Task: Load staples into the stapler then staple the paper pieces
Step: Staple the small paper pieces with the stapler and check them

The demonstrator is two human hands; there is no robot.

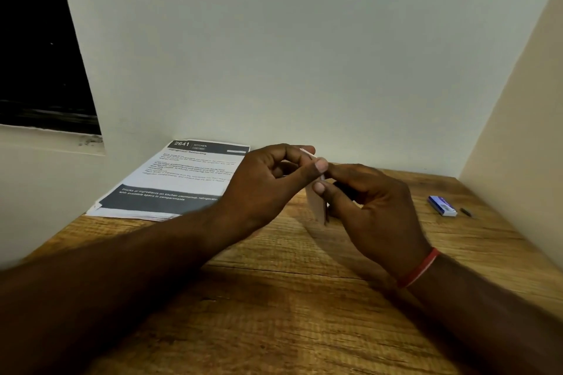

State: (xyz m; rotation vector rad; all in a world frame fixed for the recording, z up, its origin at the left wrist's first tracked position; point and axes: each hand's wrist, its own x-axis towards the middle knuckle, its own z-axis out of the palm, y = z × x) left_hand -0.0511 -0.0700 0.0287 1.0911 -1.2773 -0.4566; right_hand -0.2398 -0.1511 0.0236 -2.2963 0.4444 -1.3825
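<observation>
Both hands meet above the middle of the wooden table [274, 298]. My right hand [374, 210], with a red band on its wrist, grips a small pale stapler [316, 207] that stands nearly upright, its dark inner part showing at the lower edge. The thumb and fingers of my left hand [268, 183] pinch the stapler's top end; my fingers hide what lies between them. A stack of printed paper sheets [170, 183] lies at the back left, against the wall. A blue staple box [442, 206] lies on the table at the right, with a short dark staple strip [466, 212] just beside it.
White walls close the table in at the back and on the right. A dark window opening with a pale sill is at the upper left. The table's left edge runs beside the paper stack.
</observation>
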